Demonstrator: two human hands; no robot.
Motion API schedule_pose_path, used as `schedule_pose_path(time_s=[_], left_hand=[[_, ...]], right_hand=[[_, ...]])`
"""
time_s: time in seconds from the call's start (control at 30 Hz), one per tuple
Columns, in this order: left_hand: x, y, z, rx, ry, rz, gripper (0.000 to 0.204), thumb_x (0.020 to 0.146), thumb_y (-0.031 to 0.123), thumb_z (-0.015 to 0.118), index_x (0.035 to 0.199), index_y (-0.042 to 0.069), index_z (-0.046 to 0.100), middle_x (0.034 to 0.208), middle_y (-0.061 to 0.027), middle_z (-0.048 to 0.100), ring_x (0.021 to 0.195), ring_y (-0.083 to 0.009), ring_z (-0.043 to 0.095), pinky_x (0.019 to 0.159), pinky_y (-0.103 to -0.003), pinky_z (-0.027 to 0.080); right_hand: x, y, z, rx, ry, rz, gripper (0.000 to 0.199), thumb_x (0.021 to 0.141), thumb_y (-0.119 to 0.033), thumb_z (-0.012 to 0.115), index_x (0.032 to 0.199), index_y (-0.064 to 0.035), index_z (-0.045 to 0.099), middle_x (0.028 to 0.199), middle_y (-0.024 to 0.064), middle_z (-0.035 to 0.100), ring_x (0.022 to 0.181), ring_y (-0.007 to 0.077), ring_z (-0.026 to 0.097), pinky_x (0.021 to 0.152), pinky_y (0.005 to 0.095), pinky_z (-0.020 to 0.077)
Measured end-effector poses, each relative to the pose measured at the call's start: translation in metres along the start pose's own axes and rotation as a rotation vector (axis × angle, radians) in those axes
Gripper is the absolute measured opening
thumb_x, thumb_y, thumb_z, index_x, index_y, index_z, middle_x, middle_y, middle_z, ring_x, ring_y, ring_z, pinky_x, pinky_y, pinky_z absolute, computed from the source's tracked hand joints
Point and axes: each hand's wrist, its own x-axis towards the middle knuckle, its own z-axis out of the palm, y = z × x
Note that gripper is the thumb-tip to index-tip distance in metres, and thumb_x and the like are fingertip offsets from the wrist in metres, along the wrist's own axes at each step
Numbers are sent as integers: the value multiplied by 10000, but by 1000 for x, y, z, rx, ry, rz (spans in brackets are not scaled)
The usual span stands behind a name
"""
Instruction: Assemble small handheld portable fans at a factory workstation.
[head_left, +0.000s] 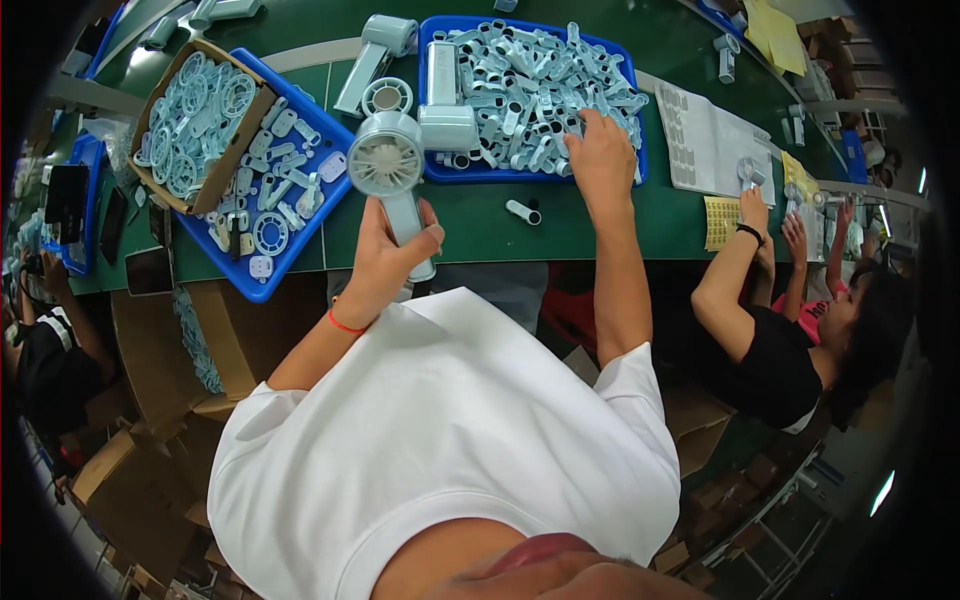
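Note:
My left hand point(378, 262) is wrapped round the handle of a pale blue handheld fan point(387, 160), its round grille upward. Over a heap of small pale blue hollow plastic parts point(535, 90), my right hand point(606, 165) reaches down with thumb and forefinger apart; its other fingers are partly hidden. A blue tray point(505, 175) holds that heap. Two more fans, one upright point(440, 80) and one sideways point(447, 128), rest at the tray's left edge. One loose hollow part point(523, 211) lies on the green table in front of the tray.
At left, a cardboard box point(258, 115) of ring-shaped grilles stands on a blue tray point(262, 290) with mixed parts. Another fan point(375, 60) lies behind. White sheets point(700, 130) and a yellow label sheet point(722, 222) are at right, near a co-worker's hand point(753, 210). Open cartons point(150, 350) stand below.

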Motion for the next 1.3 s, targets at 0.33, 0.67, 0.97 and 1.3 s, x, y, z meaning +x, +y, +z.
schedule_pose_path(time_s=[0.33,0.67,0.97,1.3], left_hand=[[-22,4,-19,-329,-71,-113,851,703,220,748,1355,49,229,949,-85,523,815,-219,594,739,-358,542],[-17,0,-29,-242,-83,-233,698,744,303,716,1292,49,366,1037,-122,569,818,-203,609,741,-333,526],[-8,-11,-19,-120,-174,-178,688,734,210,703,1278,33,321,1009,-103,524,814,-154,585,666,-285,534],[-9,-21,-19,891,-87,388,865,767,278,736,1381,-33,211,1265,-240,435,1081,-395,526,875,-406,454]], right_hand=[[9,7,-18,471,7,39,213,802,-157,638,978,-40,609,865,84,644,685,199,598,600,306,466],[-105,-70,18,783,-106,-296,346,807,51,589,1133,-64,611,925,82,618,644,179,612,603,277,505],[-83,-77,-36,1488,-468,163,340,782,-31,696,1105,17,603,891,79,669,732,101,623,607,220,502],[-87,-112,-27,1549,-418,473,262,760,-43,726,972,67,617,803,101,661,672,118,620,587,231,517]])
